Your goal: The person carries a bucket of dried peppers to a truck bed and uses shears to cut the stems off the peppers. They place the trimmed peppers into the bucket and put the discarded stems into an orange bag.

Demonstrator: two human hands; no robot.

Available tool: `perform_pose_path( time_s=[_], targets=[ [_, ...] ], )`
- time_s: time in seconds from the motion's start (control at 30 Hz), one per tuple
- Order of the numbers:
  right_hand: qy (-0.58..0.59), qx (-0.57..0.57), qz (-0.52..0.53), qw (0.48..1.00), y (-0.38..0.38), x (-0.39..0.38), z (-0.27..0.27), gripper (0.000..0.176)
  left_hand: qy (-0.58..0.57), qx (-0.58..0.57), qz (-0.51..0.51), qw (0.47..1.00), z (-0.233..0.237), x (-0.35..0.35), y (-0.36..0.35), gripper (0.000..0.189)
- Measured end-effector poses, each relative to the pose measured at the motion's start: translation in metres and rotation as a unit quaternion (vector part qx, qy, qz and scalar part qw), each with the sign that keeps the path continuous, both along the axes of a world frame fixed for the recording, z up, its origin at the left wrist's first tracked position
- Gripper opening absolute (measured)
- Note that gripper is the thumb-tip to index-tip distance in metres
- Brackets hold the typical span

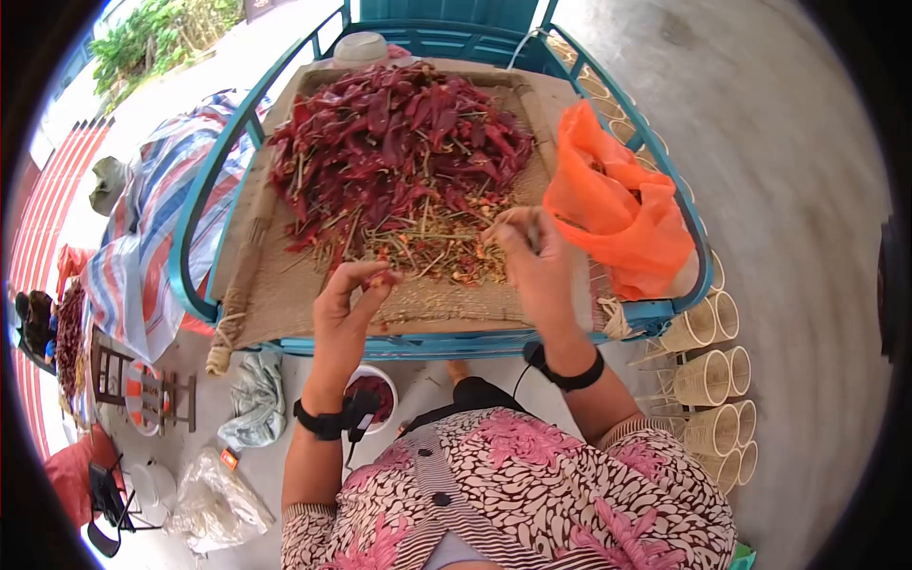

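A heap of dried red chillies (399,142) lies on burlap sacking (285,285) spread over a blue metal-framed bed (195,204). Loose stems and bits (432,247) are scattered at the heap's near edge. My left hand (347,304) pinches a small red chilli (383,278) between thumb and fingers above the sacking. Over the stems, my right hand (532,256) is raised with its fingers closed on a thin stem or small chilli piece. Both wrists wear black bands.
An orange plastic bag (617,209) rests on the bed's right side. A white bowl of chillies (375,394) sits on the floor under my left wrist. Woven baskets (708,375) line the right. A striped tarp (142,228), crumpled cloth (256,399) and stool (142,389) lie left.
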State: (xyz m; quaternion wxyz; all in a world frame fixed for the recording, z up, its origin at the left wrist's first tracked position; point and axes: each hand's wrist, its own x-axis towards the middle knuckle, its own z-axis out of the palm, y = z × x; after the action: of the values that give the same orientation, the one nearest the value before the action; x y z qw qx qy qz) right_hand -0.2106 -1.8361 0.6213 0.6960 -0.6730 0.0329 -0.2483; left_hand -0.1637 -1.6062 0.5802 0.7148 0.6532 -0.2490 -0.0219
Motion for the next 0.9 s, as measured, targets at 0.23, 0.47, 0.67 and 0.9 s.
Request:
perform_pose_path(
  time_s=[0.23, 0.47, 0.67, 0.9],
  targets=[
    [-0.033, -0.326, -0.282, 0.902, -0.118, 0.014, 0.046, 0.01, 0.124, -0.064, -0.043, 0.989, -0.006, -0.006, -0.002, 0.021],
    [0.08, -0.425, -0.21, 0.877, -0.257, 0.088, -0.004, 0.018, 0.114, -0.01, -0.022, 0.993, -0.002, -0.008, -0.011, 0.023],
    [0.298, -0.573, -0.197, 0.737, -0.34, 0.104, -0.008, 0.024, 0.151, -0.038, -0.027, 0.987, -0.009, -0.013, -0.004, 0.022],
    [0.41, -0.599, -0.282, 0.628, -0.356, 0.072, 0.028, 0.033, 0.158, -0.048, 0.003, 0.986, -0.016, -0.012, 0.003, 0.023]
  ],
)
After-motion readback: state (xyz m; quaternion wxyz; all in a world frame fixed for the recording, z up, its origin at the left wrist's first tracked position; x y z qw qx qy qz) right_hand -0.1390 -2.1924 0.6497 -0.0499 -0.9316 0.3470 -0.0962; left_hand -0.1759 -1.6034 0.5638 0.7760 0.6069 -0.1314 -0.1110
